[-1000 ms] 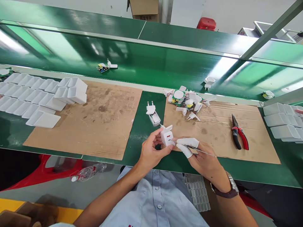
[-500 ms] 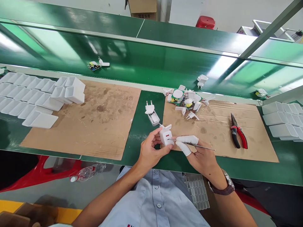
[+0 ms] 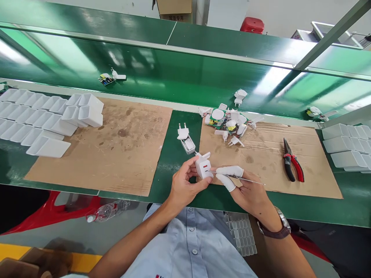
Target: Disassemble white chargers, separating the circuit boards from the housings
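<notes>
Between the fingers and thumb of my left hand (image 3: 187,183) is a white charger (image 3: 204,166), its face with a red port and a dark slot turned toward my right side. My right hand (image 3: 246,189), with white covers on two fingers, grips a thin metal tweezers-like tool (image 3: 246,179). The tool's tip is at the slot of the charger; whether it goes inside I cannot tell. Just beyond my left hand an open white charger case (image 3: 188,144) lies on the green bench, with a two-pin plug cap (image 3: 183,133) at its far end.
Red-and-black pliers (image 3: 292,162) lie on the right cardboard sheet (image 3: 266,154), near a heap of charger circuit parts (image 3: 228,121). White empty housings (image 3: 49,144) stand in rows on the left, more housings (image 3: 348,160) at the right. A raised green panel (image 3: 179,77) runs along the back.
My right hand and wrist have shifted very slightly to the right, and the tool has tilted a little. My left hand keeps the charger in the same place.
</notes>
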`<action>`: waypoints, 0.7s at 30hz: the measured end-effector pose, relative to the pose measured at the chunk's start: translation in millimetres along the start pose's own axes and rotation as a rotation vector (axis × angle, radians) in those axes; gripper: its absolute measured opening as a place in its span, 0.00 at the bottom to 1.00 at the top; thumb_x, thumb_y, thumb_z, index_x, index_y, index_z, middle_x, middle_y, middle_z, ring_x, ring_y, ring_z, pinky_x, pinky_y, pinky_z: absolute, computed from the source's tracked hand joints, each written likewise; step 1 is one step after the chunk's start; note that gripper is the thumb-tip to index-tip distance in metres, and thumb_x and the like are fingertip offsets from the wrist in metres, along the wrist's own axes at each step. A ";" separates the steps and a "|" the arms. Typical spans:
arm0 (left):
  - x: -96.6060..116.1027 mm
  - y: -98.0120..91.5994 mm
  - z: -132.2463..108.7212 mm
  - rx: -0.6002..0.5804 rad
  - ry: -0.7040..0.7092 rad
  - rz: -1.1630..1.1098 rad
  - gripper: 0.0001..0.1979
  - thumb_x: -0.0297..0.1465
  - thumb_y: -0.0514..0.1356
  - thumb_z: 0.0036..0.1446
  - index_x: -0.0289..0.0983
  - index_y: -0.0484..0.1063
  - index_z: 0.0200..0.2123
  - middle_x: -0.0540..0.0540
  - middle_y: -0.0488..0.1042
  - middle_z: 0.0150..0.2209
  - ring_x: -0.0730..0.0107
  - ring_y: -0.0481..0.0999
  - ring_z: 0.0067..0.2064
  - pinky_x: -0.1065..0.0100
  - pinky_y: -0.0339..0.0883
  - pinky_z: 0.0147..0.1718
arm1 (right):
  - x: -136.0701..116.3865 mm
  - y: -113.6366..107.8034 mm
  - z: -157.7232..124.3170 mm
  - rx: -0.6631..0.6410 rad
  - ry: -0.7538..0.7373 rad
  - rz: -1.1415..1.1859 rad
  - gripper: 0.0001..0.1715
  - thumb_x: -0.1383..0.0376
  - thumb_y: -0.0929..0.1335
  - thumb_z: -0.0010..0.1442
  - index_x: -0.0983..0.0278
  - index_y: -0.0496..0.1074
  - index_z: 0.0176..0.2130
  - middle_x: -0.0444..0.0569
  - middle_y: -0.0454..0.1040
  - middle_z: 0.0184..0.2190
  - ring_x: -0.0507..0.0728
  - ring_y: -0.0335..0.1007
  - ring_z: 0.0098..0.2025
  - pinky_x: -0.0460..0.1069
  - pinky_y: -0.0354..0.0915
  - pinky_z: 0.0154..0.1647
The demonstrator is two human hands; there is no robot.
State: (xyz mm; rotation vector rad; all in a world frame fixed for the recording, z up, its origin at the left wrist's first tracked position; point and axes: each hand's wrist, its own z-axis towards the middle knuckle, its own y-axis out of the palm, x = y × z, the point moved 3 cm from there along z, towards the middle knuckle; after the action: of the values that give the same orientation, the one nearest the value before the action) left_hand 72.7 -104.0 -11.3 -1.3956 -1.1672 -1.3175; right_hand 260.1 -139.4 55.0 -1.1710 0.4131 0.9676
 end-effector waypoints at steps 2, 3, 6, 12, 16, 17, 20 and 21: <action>0.9 0.0 0.0 -0.001 0.010 -0.001 0.34 0.34 0.74 0.49 0.38 0.71 0.59 0.42 0.84 0.46 0.63 0.83 0.44 0.63 0.79 0.45 | -0.4 0.4 -0.2 0.013 -0.001 -0.008 0.18 0.70 0.67 0.69 0.54 0.75 0.55 0.47 0.83 0.50 0.59 0.83 0.49 0.53 0.79 0.50; 1.1 -0.1 0.0 -0.002 0.014 0.001 0.33 0.34 0.74 0.50 0.38 0.71 0.59 0.42 0.84 0.46 0.62 0.83 0.44 0.63 0.79 0.45 | -1.1 0.4 0.2 0.021 0.003 -0.012 0.19 0.70 0.67 0.69 0.54 0.74 0.55 0.47 0.83 0.49 0.59 0.83 0.48 0.53 0.79 0.49; 0.4 -0.5 -0.2 -0.001 0.016 0.009 0.34 0.34 0.74 0.50 0.39 0.71 0.59 0.42 0.83 0.46 0.62 0.83 0.44 0.63 0.79 0.45 | -4.0 0.5 2.1 0.033 0.004 -0.032 0.19 0.70 0.67 0.69 0.54 0.74 0.56 0.47 0.84 0.47 0.59 0.84 0.46 0.52 0.80 0.45; -1.0 -0.6 -0.5 0.001 0.015 0.013 0.34 0.35 0.74 0.50 0.39 0.71 0.60 0.42 0.83 0.46 0.61 0.83 0.44 0.62 0.80 0.45 | -1.8 2.9 -1.5 0.080 0.014 -0.098 0.15 0.67 0.67 0.69 0.54 0.77 0.52 0.48 0.84 0.44 0.60 0.84 0.44 0.53 0.80 0.45; 0.2 -0.3 -0.3 0.004 0.018 0.015 0.34 0.35 0.74 0.49 0.39 0.72 0.59 0.42 0.83 0.46 0.61 0.84 0.44 0.62 0.80 0.45 | -0.9 5.2 -3.6 0.116 0.039 -0.126 0.12 0.67 0.68 0.70 0.55 0.78 0.50 0.48 0.84 0.43 0.60 0.84 0.43 0.53 0.80 0.45; 0.6 -0.3 -0.2 0.005 0.019 0.017 0.34 0.34 0.74 0.49 0.39 0.72 0.59 0.42 0.83 0.46 0.61 0.84 0.44 0.63 0.80 0.45 | -1.8 5.5 -3.3 0.130 0.042 -0.127 0.11 0.67 0.67 0.70 0.55 0.78 0.49 0.48 0.85 0.42 0.60 0.84 0.42 0.53 0.80 0.44; 1.2 -0.5 -0.2 0.004 0.021 0.019 0.34 0.34 0.74 0.49 0.39 0.71 0.59 0.42 0.83 0.46 0.62 0.84 0.44 0.63 0.79 0.46 | -5.3 7.6 -3.1 0.166 0.066 -0.133 0.10 0.66 0.67 0.70 0.56 0.78 0.47 0.48 0.85 0.40 0.59 0.84 0.41 0.52 0.80 0.42; 1.2 -0.7 -0.3 0.006 0.020 0.019 0.34 0.34 0.74 0.49 0.39 0.72 0.59 0.42 0.83 0.46 0.62 0.83 0.44 0.63 0.79 0.46 | -6.4 8.6 -3.7 0.179 0.082 -0.141 0.09 0.66 0.67 0.70 0.56 0.78 0.46 0.48 0.84 0.40 0.59 0.84 0.41 0.52 0.80 0.42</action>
State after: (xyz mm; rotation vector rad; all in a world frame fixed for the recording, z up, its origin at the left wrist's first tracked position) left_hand 72.0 -104.1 -10.1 -1.3825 -1.1409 -1.3111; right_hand 250.4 -144.8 53.2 -1.0641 0.4665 0.7471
